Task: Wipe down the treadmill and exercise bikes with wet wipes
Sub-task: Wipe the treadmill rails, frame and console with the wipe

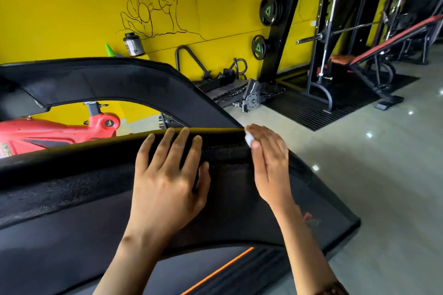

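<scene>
Two hands, one wet wipe, one treadmill [230, 201], one red exercise bike [48, 132]. The left hand [167, 175] lies flat on the treadmill's black padded handrail [72, 182], fingers straight and slightly spread, holding nothing. The right hand [269, 160] is just beside it on the same rail, pinching the small white wet wipe [249, 139] between thumb and fingers against the rail's top edge. The bike shows through the gap behind the rail.

Two weight plate stacks on the black rack, upper [271, 9] and lower [259, 47]. One barbell [347, 29], one red incline bench [383, 43], one dark tub [133, 44], one green cone [109, 50], and one line drawing of a figure [143, 0] on the yellow wall.

The red logo [310, 220] on the treadmill side, the bike emblem and the tub label are too small to read.
</scene>
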`<state>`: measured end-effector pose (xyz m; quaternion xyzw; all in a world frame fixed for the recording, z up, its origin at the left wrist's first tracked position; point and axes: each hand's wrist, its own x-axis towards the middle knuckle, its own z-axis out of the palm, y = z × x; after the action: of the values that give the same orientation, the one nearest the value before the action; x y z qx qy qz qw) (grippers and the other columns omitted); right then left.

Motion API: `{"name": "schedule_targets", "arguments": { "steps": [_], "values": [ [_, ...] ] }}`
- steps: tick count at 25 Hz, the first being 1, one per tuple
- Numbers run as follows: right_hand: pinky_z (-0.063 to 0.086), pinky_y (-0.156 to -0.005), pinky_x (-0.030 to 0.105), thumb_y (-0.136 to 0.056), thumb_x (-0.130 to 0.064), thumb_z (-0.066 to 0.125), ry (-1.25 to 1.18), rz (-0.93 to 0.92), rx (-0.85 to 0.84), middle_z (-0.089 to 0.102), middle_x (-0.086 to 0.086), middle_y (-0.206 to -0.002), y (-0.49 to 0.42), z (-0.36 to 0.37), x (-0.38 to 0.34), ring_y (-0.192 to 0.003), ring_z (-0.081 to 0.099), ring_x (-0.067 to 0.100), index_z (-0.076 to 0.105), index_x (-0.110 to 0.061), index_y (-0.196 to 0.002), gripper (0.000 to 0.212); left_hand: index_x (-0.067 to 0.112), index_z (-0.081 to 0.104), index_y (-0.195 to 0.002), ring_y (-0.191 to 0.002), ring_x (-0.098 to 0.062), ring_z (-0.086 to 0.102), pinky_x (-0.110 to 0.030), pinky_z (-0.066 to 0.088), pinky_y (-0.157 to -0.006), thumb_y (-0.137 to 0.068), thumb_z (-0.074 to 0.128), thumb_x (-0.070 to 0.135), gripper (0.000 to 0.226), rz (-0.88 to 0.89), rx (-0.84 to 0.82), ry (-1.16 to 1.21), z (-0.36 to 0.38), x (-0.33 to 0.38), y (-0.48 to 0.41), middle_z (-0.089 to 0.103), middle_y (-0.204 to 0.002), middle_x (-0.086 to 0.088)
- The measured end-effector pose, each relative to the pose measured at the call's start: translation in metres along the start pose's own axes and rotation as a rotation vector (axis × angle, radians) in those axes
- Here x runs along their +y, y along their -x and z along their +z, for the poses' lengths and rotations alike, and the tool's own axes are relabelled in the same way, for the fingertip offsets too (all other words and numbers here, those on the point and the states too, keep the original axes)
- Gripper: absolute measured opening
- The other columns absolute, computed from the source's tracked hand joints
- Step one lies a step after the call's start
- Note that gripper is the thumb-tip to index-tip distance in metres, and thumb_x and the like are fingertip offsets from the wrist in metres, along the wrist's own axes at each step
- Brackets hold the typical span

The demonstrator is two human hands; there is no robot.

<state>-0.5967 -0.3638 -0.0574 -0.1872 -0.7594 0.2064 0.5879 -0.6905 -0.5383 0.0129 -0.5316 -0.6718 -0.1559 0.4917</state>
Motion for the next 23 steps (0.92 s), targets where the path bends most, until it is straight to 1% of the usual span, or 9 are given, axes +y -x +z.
{"name": "schedule_targets", "arguments": {
  "steps": [3,6,8,12,15,17,19,21,23],
  "values": [
    [0.039,-0.104,0.046,-0.1,-0.036,0.026,-0.112,0.312,0.1,0.06,-0.006,-0.122,0.008,-0.014,0.028,-0.119,0.053,0.013,0.058,-0.02,-0.126,0.043,0.003,0.069,-0.112,-0.109,-0.037,0.062,-0.051,0.042,-0.097,-0.089,0.053,0.026,0.036,0.026,-0.044,-0.02,0.012,0.018,-0.01,0.066,-0.117,-0.019],
    [0.035,-0.108,0.046,-0.102,-0.031,0.029,-0.076,0.085,-0.083,0.058,0.0,-0.132,-0.002,-0.013,0.015,-0.126,0.048,0.015,0.057,-0.014,-0.129,0.043,0.004,0.068,-0.112,-0.107,-0.036,0.063,-0.049,0.041,-0.096,-0.089,0.05,0.027,0.038,0.097,-0.095,-0.01,0.034,0.041,-0.023,0.066,-0.117,-0.019],
    [0.038,-0.105,0.041,-0.103,-0.031,0.027,-0.123,0.087,-0.128,0.059,-0.001,-0.13,-0.004,-0.015,0.027,-0.125,0.051,0.015,0.058,-0.012,-0.129,0.045,0.003,0.068,-0.111,-0.104,-0.035,0.064,-0.047,0.04,-0.095,-0.089,0.047,0.028,0.039,0.137,-0.116,-0.007,0.048,0.056,-0.03,0.066,-0.116,-0.019],
    [0.043,-0.096,0.033,-0.099,-0.043,0.026,-0.138,0.476,0.095,0.068,0.001,-0.109,0.037,-0.032,0.104,-0.108,0.061,0.021,0.067,-0.014,-0.113,0.053,0.002,0.068,-0.112,-0.103,-0.036,0.065,-0.047,0.038,-0.095,-0.088,0.047,0.027,0.041,0.165,-0.131,-0.014,0.071,0.082,-0.038,0.066,-0.116,-0.02],
    [0.029,-0.112,0.043,-0.094,-0.046,0.027,-0.093,0.744,0.175,0.063,0.004,-0.122,0.062,-0.04,0.134,-0.127,0.05,0.028,0.064,-0.02,-0.118,0.051,0.002,0.067,-0.115,-0.105,-0.036,0.064,-0.047,0.038,-0.096,-0.088,0.049,0.025,0.04,0.176,-0.125,-0.018,0.08,0.093,-0.038,0.065,-0.118,-0.021],
    [0.016,-0.119,0.036,-0.097,-0.039,0.031,-0.163,0.713,0.175,0.054,-0.004,-0.132,0.054,-0.036,0.12,-0.138,0.038,0.022,0.057,-0.023,-0.126,0.042,0.002,0.067,-0.116,-0.106,-0.036,0.064,-0.046,0.039,-0.097,-0.088,0.05,0.024,0.039,0.18,-0.108,-0.022,0.083,0.098,-0.036,0.065,-0.119,-0.02],
    [0.014,-0.118,0.027,-0.1,-0.032,0.03,-0.187,0.509,0.083,0.048,-0.009,-0.138,0.043,-0.027,0.083,-0.14,0.032,0.012,0.05,-0.024,-0.133,0.039,0.003,0.067,-0.117,-0.106,-0.035,0.064,-0.046,0.04,-0.097,-0.09,0.049,0.024,0.038,0.183,-0.091,-0.027,0.084,0.098,-0.034,0.065,-0.119,-0.019],
    [0.014,-0.119,0.029,-0.103,-0.028,0.027,-0.152,0.313,0.026,0.041,-0.004,-0.149,0.055,-0.019,0.072,-0.143,0.026,0.012,0.04,-0.017,-0.143,0.043,0.003,0.066,-0.118,-0.107,-0.034,0.065,-0.045,0.042,-0.097,-0.091,0.049,0.024,0.038,0.186,-0.081,-0.028,0.085,0.097,-0.033,0.065,-0.12,-0.018],
    [0.015,-0.119,0.038,-0.105,-0.033,0.023,-0.119,0.352,0.131,0.032,-0.006,-0.154,0.077,-0.017,0.093,-0.145,0.021,0.017,0.031,-0.014,-0.147,0.047,0.004,0.067,-0.118,-0.107,-0.033,0.065,-0.045,0.042,-0.097,-0.091,0.05,0.024,0.037,0.182,-0.072,-0.025,0.084,0.097,-0.033,0.065,-0.12,-0.018]
  ]
}}
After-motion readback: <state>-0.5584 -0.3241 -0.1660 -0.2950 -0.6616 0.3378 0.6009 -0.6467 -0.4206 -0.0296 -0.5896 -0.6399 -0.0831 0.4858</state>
